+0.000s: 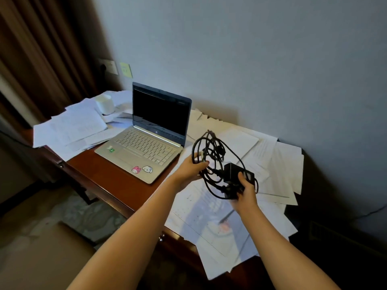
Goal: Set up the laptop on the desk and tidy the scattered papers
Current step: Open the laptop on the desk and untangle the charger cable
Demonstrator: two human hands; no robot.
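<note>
Papers (71, 126) at the left of the frame lie fanned and overlapping across the table (117, 181), with a white cup (105, 104) standing among them, so no tidying shows on that side yet. Above them, at the upper left, are the wall sockets (117, 68), and I cannot tell whether anything is plugged in. Moving to centre, the laptop (146, 141) sits on the table with its lid open and its screen dark: placed, by the look of it, but not powered. Now the action: the left hand (189, 170) has its fingers curled round loops of the tangled black cable (211, 147), held up above the sheets. Just right of that is the charger brick (232, 170), gripped from below by the right hand (246, 191). My read is that the charger needs untangling, then plugging into laptop and wall. Far right, more sheets (272, 164) sprawl to the table edge, some overhanging at the lower right, so the whole paper job looks left to do
</note>
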